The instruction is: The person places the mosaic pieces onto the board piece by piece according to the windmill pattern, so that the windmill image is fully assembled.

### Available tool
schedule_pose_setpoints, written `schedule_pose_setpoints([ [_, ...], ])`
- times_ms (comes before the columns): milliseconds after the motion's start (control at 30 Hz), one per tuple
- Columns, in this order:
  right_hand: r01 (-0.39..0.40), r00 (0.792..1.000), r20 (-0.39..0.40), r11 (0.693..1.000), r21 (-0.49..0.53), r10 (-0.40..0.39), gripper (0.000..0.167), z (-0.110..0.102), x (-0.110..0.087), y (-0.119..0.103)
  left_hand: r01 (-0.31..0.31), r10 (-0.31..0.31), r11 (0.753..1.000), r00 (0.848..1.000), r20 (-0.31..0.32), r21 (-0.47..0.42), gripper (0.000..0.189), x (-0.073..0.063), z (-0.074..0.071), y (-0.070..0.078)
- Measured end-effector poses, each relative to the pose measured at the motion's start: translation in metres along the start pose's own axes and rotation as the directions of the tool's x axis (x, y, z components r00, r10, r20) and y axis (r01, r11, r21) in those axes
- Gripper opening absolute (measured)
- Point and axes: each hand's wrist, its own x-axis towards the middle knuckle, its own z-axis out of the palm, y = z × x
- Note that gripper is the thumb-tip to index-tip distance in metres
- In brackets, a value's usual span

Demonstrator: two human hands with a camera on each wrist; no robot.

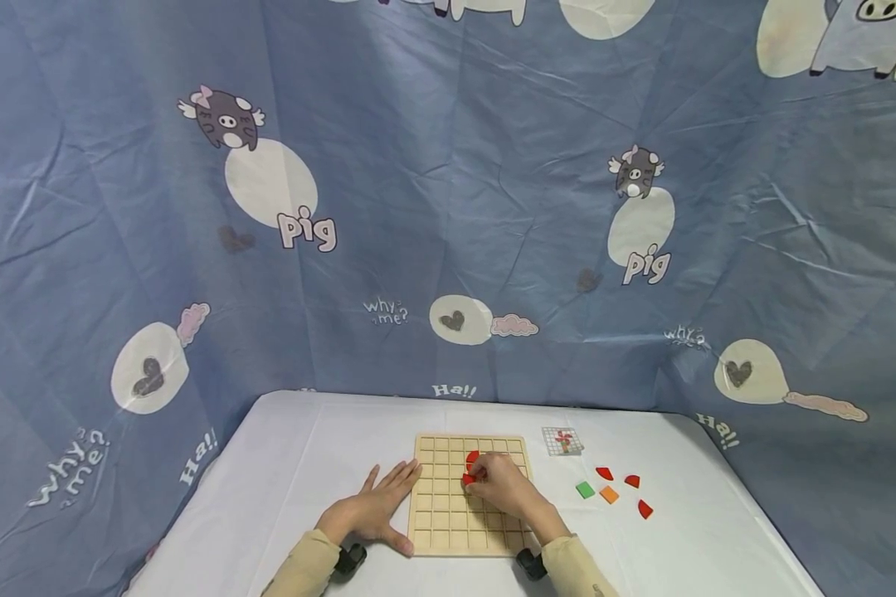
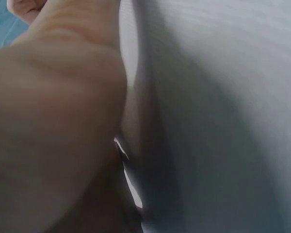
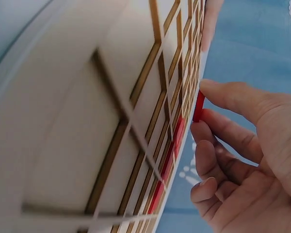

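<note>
A light wooden board with a grid of square cells lies on the white table. My right hand is over its middle, pinching a thin red piece between thumb and index finger; the other fingers curl loosely. In the right wrist view that piece stands on edge, just above the board. More red pieces lie in the grid close by, partly hidden by the hand in the head view. My left hand rests flat with fingers spread at the board's left edge, fingertips and thumb touching it.
Right of the board lie a green square, an orange square and three red rounded pieces. Behind them is a small grid card with a coloured figure. A blue patterned cloth hangs behind the table.
</note>
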Motion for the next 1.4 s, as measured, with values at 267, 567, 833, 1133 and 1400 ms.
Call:
schedule_pose_setpoints([
  [267, -0.018, 0.999, 0.038, 0.999, 0.032, 0.017, 0.016, 0.010, 0.005, -0.006, 0.004, -0.004, 1.000, 1.000, 0.001, -0.004, 0.131, -0.001, -0.001, 0.000],
  [567, -0.027, 0.999, 0.044, 1.000, -0.014, 0.028, 0.018, 0.017, 0.007, -0.008, 0.006, -0.006, 1.000, 1.000, 0.009, -0.004, 0.131, -0.001, 0.001, 0.001],
  [833, -0.025, 0.999, 0.046, 1.000, -0.011, 0.026, 0.016, 0.019, 0.009, -0.007, 0.000, 0.000, 1.000, 1.000, 0.006, 0.003, 0.131, -0.001, 0.002, 0.001],
  [1133, -0.033, 0.998, 0.047, 0.999, 0.007, 0.033, 0.014, 0.018, 0.011, -0.006, 0.001, -0.001, 1.000, 1.000, 0.006, -0.003, 0.130, -0.001, 0.000, 0.002],
  [1400, -0.039, 0.999, 0.035, 0.999, -0.003, 0.039, 0.010, 0.018, 0.012, -0.005, -0.002, 0.002, 1.000, 1.000, 0.007, -0.002, 0.130, -0.001, -0.002, 0.002],
])
